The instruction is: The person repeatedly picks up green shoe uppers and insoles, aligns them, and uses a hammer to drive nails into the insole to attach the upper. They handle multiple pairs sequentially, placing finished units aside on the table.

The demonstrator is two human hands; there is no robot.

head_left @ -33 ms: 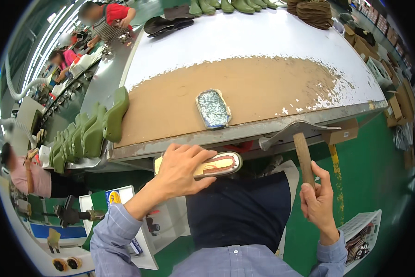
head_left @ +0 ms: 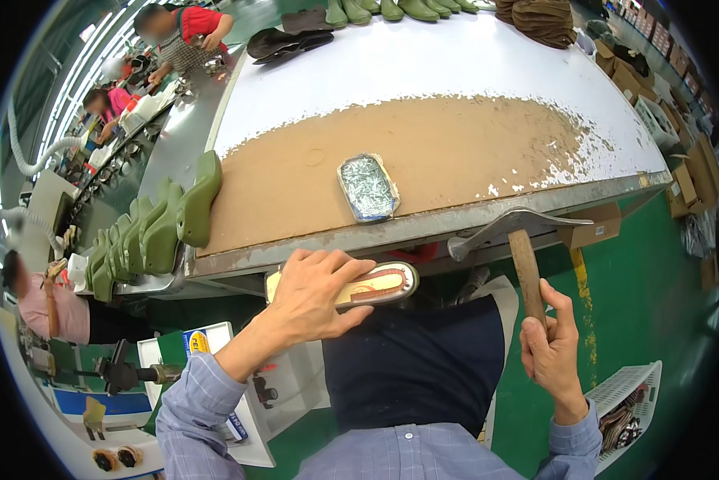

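My left hand (head_left: pixel 318 294) wraps over a shoe on its last (head_left: pixel 390 283), held sole side up above my lap. Its toe points right, and a pale yellow insole with a reddish-brown edge shows; my palm hides its left part. In my right hand (head_left: pixel 550 344) is a shoemaker's hammer (head_left: pixel 524 264), gripped low on the wooden handle. The broad, curved metal head hangs right of the shoe, apart from it, just before the bench edge. Beyond the shoe, a shallow tin (head_left: pixel 368 188) full of small shiny nails rests on the bench.
The workbench (head_left: pixel 279 184) has a worn brown top and a metal front edge (head_left: pixel 503 199). Green shoe lasts (head_left: pixel 200 200) line its left side; more stand at the back beside stacked brown pieces (head_left: pixel 542 22). A white basket (head_left: pixel 630 408) sits at lower right. Other people work at left.
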